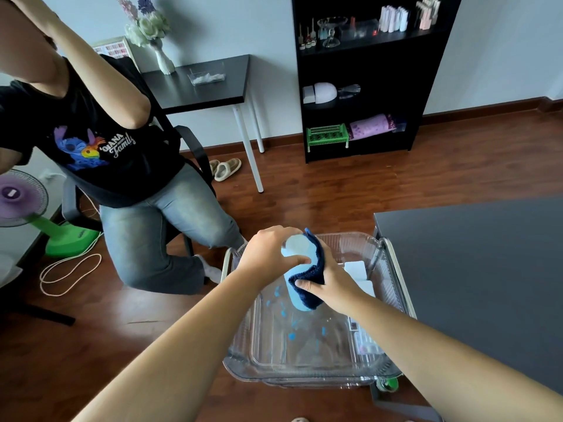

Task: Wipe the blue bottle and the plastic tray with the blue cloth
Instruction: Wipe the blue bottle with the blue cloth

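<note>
A light blue bottle [293,292] with a pale cap is held above a clear plastic tray [274,365]. My left hand [268,254] grips the bottle's upper part near the cap. My right hand [327,283] presses a dark blue cloth [313,271] around the bottle's right side, wrapping it. Blue smears and spots [288,325] mark the tray's bottom below the bottle. The bottle's right side is hidden by the cloth.
The tray sits on a cart with metal rails [396,275], beside a dark grey table [475,269] on the right. White boxes [355,269] lie in the tray's right part. A seated person [128,166] is at the left, near a fan [21,199] and a cable on the floor.
</note>
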A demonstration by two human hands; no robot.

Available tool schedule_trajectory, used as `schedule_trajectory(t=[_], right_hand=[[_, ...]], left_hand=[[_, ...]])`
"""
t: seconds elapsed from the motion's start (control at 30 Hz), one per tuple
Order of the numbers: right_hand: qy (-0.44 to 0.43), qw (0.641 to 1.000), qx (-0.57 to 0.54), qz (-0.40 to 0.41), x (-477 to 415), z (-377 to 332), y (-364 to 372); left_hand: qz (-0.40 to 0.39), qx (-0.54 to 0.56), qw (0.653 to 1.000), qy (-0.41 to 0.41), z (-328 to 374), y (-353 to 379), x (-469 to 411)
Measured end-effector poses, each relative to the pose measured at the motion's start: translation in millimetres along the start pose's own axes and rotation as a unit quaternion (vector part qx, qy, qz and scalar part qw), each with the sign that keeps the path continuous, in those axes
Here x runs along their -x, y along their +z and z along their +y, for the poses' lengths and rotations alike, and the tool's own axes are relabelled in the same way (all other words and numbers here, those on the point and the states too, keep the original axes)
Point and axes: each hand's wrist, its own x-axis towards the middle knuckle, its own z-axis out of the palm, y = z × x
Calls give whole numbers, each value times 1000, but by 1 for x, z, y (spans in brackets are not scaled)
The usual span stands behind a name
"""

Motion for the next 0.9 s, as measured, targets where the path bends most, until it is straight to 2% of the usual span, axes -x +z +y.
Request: schedule_trajectory(t=[0.17,0.33,0.53,0.77,0.9], right_hand=[[-9,1000,-4,0,-3,1,7],[0,1000,-20,-8,-2,8,9],[50,998,-28,-6,2,30,17],[48,999,-9,-4,-2,54,24],[28,999,-23,19,-9,52,28]], left_hand=[[11,48,999,-20,-9,1,10],[74,110,988,-74,-28,23,47],[46,210,962,-169,-34,63,66],[25,306,932,-191,-37,88,45],[66,361,908,-202,-36,93,31]])
